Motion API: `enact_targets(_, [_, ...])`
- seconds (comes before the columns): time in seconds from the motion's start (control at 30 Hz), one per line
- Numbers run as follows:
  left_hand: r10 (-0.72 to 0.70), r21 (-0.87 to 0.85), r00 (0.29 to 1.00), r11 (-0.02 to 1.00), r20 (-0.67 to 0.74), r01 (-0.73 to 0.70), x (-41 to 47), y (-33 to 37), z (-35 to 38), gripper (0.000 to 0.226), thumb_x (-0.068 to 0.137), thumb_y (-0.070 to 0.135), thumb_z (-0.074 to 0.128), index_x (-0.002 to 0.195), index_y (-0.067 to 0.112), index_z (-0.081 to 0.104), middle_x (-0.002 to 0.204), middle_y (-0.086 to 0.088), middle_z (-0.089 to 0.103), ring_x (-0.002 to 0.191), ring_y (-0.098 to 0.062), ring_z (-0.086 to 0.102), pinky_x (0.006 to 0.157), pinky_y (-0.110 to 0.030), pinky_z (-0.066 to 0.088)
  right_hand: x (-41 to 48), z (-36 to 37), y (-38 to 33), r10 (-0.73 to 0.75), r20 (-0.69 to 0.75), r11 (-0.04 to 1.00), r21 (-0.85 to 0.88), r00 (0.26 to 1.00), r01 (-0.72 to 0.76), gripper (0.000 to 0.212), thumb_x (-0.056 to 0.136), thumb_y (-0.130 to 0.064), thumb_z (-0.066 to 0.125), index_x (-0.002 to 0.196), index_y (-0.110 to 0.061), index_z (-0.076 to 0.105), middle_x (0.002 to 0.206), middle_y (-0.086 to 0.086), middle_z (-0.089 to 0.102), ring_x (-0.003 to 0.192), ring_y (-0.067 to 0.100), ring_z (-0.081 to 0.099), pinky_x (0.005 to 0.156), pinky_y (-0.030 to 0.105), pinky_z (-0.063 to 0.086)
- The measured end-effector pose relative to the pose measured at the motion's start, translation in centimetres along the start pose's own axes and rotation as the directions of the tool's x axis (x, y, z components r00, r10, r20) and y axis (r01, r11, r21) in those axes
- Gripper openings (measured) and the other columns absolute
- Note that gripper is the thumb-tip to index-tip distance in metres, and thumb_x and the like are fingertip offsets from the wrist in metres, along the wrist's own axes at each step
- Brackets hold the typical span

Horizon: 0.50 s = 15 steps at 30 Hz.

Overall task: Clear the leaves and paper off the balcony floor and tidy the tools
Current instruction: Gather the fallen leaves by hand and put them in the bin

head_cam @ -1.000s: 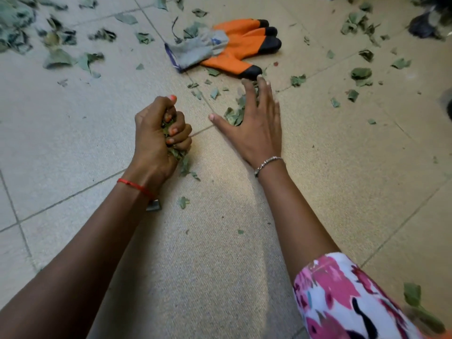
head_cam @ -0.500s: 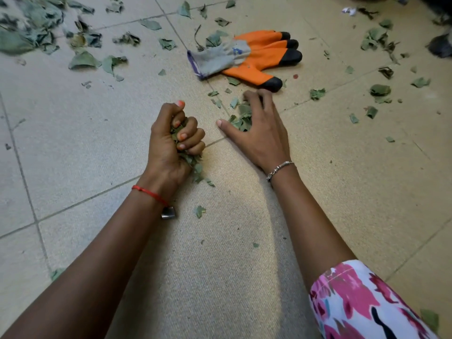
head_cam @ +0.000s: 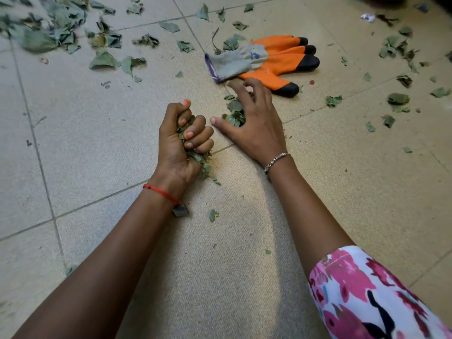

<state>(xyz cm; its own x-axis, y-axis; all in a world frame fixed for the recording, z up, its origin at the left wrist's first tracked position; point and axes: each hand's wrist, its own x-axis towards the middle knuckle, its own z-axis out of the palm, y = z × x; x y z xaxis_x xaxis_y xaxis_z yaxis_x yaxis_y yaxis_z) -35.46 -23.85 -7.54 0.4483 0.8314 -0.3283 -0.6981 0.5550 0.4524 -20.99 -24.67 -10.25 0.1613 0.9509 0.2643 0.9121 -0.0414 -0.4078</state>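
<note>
On the floor (head_cam: 97,148) the left hand (head_cam: 182,140) sits mid-view with a clump of leaves (head_cam: 203,160) inside it. The right hand (head_cam: 254,123) is just beside it at 2 o'clock, arched over a small leaf pile (head_cam: 234,113). From the hands, the gloves (head_cam: 269,62) lie near at 12 o'clock, a leaf heap (head_cam: 49,33) well apart at 10, loose leaves (head_cam: 396,50) at 2, and a paper scrap (head_cam: 368,17) farthest at 1.

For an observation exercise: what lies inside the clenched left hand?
Crumpled green leaf pieces stick out of the left hand between its fingers and below; the rest is covered.
</note>
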Motion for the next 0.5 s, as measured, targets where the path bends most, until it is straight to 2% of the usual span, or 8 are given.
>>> enact_targets(0.07, [0.0,-0.002,1.0,1.0,0.009,0.0,0.04,-0.01,-0.01,0.055,0.094,0.022,0.035,0.039,0.02,0.035,0.033,0.007,0.024,0.027,-0.003,0.018,0.031,-0.013,0.011,0.14,0.16,0.12,-0.004,0.089,1.0,-0.02,0.996,0.006,0.066,0.083,-0.062,0.051,0.139,-0.03,0.041,0.148,0.003,0.032,0.138,0.021,0.026,0.111,0.037,0.029])
enact_targets(0.1, [-0.001,0.002,1.0,1.0,0.012,0.001,0.05,-0.01,0.0,0.055,0.094,0.022,0.035,0.039,0.02,0.035,0.034,0.007,0.024,0.028,-0.003,0.018,0.03,-0.013,0.012,0.14,0.33,0.19,-0.017,0.104,1.0,-0.008,0.994,0.018,0.059,0.086,-0.058,0.051,0.137,-0.028,0.045,0.147,0.002,0.035,0.138,0.019,0.028,0.112,0.036,0.029])
enact_targets(0.13, [-0.002,0.008,1.0,1.0,0.012,0.002,0.04,-0.03,0.01,0.055,0.094,0.022,0.035,0.039,0.02,0.036,0.034,0.007,0.025,0.028,-0.002,0.018,0.03,-0.013,0.012,0.06,0.49,0.24,-0.031,0.092,0.999,0.022,0.995,0.029,0.052,0.089,-0.052,0.052,0.132,-0.024,0.051,0.142,0.002,0.041,0.135,0.017,0.034,0.108,0.034,0.034])
enact_targets(0.23, [-0.01,0.021,1.0,1.0,0.012,0.01,-0.08,-0.09,-0.05,0.056,0.095,0.023,0.034,0.039,0.021,0.036,0.034,0.008,0.025,0.028,-0.002,0.018,0.029,-0.013,0.013,-0.41,0.64,0.05,-0.079,-0.035,0.992,0.091,0.996,0.082,0.03,0.091,-0.033,0.057,0.11,-0.011,0.065,0.115,0.007,0.058,0.108,0.019,0.055,0.08,0.03,0.047])
enact_targets(0.3, [-0.013,0.027,1.0,1.0,0.008,0.013,-0.18,-0.13,-0.12,0.055,0.094,0.023,0.035,0.039,0.021,0.036,0.034,0.008,0.025,0.028,-0.002,0.019,0.029,-0.013,0.013,-0.61,0.73,-0.1,-0.128,-0.144,0.99,-0.069,0.981,0.119,0.023,0.089,-0.029,0.058,0.094,-0.008,0.065,0.097,0.008,0.061,0.091,0.023,0.057,0.071,0.032,0.045])
enact_targets(0.37, [-0.013,0.033,1.0,0.999,0.001,0.013,-0.29,-0.12,-0.17,0.055,0.094,0.023,0.035,0.039,0.021,0.036,0.034,0.008,0.025,0.028,-0.002,0.019,0.029,-0.014,0.012,-0.52,0.6,-0.31,-0.09,-0.204,0.964,-0.265,0.975,0.034,0.025,0.089,-0.036,0.055,0.092,-0.012,0.061,0.093,0.006,0.06,0.088,0.024,0.055,0.068,0.033,0.039])
enact_targets(0.43, [-0.009,0.039,1.0,0.999,-0.007,0.009,-0.27,-0.18,-0.21,0.055,0.094,0.024,0.035,0.039,0.021,0.035,0.034,0.008,0.025,0.028,-0.002,0.019,0.029,-0.014,0.012,-0.45,0.56,-0.3,0.009,-0.194,0.94,-0.334,0.981,-0.074,0.028,0.093,-0.04,0.049,0.097,-0.014,0.06,0.098,0.006,0.059,0.091,0.025,0.054,0.066,0.033,0.032])
enact_targets(0.5, [-0.012,0.044,1.0,0.999,-0.01,0.013,-0.1,-0.23,-0.3,0.055,0.094,0.024,0.035,0.039,0.022,0.035,0.034,0.008,0.025,0.028,-0.001,0.019,0.029,-0.014,0.012,-0.58,0.76,-0.38,0.052,-0.218,0.932,-0.341,0.974,-0.126,0.027,0.094,-0.037,0.049,0.093,-0.013,0.062,0.093,0.006,0.061,0.083,0.025,0.056,0.059,0.029,0.028])
